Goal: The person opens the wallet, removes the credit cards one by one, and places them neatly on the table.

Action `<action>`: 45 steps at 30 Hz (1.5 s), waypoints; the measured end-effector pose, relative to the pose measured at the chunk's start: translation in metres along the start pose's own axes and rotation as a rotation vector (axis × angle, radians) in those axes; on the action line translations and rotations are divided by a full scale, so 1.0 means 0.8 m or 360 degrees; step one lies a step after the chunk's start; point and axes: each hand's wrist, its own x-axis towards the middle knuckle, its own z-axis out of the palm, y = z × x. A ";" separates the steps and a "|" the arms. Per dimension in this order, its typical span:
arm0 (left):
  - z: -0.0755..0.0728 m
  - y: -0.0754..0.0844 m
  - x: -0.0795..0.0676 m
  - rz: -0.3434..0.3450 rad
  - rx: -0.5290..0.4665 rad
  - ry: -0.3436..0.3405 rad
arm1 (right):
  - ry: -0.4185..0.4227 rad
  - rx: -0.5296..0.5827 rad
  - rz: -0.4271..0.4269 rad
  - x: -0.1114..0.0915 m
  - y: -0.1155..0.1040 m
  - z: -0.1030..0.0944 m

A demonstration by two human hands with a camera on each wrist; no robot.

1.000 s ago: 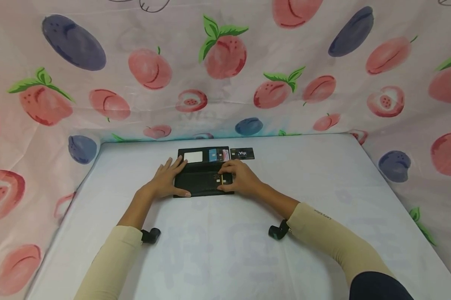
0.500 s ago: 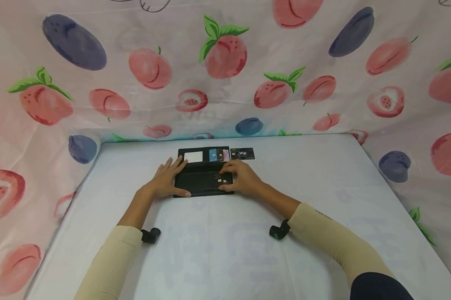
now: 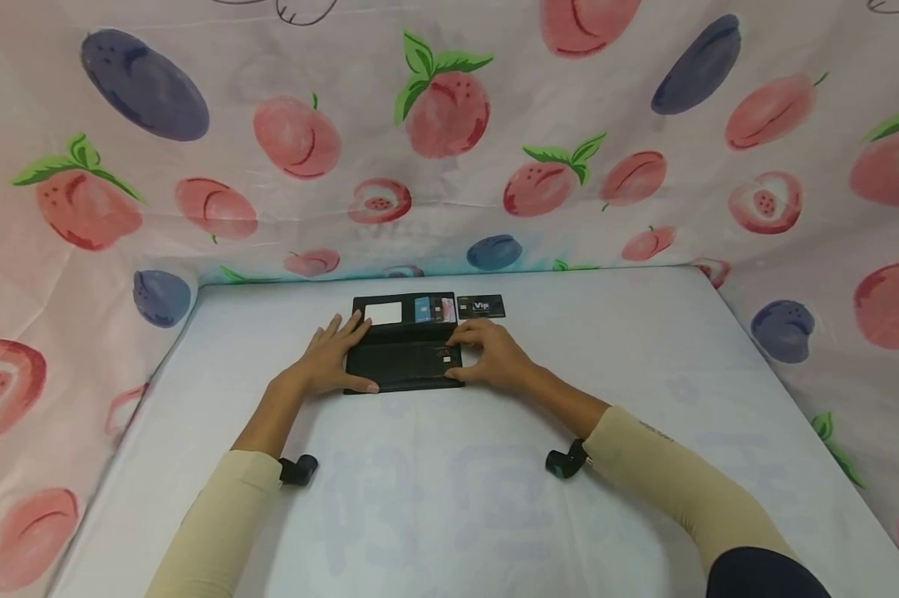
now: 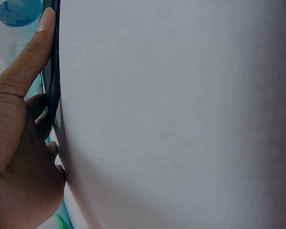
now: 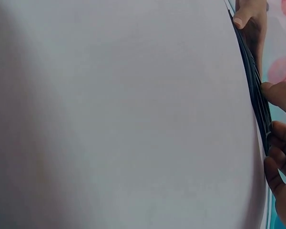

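A long black wallet [image 3: 390, 363] lies unfolded on the white table. My left hand [image 3: 325, 362] rests at its left end, fingers spread on the upper part and thumb on the lower edge; the left wrist view shows that thumb [image 4: 33, 52] along the wallet's side. At the right end, my right hand [image 3: 497, 357] pinches a black bank-style card [image 3: 446, 354] marked VIP between thumb and fingers, by its two opposite edges. Most of that card is tucked in or covered by the hand. Blue and pink-white cards [image 3: 434, 310] fill slots in the upper panel, beside a white window [image 3: 384, 313].
A loose black Vip card [image 3: 482, 306] lies against the wallet's upper right corner. Behind the table [image 3: 449, 498] hangs a fruit-printed cloth [image 3: 449, 183]. Each forearm wears a small black wrist camera [image 3: 298, 470].
My right hand has slid slightly right along with the VIP card. The gold stripe and second chip seen earlier no longer show. My left hand stays where it was.
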 end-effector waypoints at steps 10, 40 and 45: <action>-0.001 -0.001 0.000 -0.0006 0.0004 -0.0002 | -0.0033 0.0044 -0.0024 -0.001 0.003 -0.003; 0.000 -0.001 0.001 0.0015 0.0004 0.0007 | -0.0081 -0.0032 -0.0041 0.004 -0.014 0.003; 0.001 0.000 0.001 0.0008 0.0002 0.0007 | -0.0070 -0.0033 -0.0062 0.002 -0.009 0.002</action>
